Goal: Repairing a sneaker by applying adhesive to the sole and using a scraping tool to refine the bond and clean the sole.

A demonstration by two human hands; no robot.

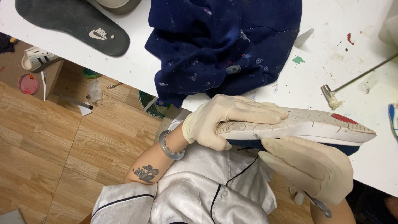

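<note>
A shoe (315, 126) lies sole-up at the white table's (331, 49) near edge. It has a cracked white sole with a red patch and a dark blue upper underneath. My left hand (226, 120), in a cream glove, clamps the sole's left end from above. My right hand (311, 166), also gloved, sits just below the shoe and grips a thin metal tool (321, 205). The tool's tip touches the seam between sole and upper.
A crumpled dark blue cloth (224, 45) with paint spots lies on the table behind the shoe. A black insole (74, 23) rests at the far left, a metal hammer-like tool (331, 96) at the right. On the wooden floor are a white sneaker (37, 60) and a pink lid (28, 84).
</note>
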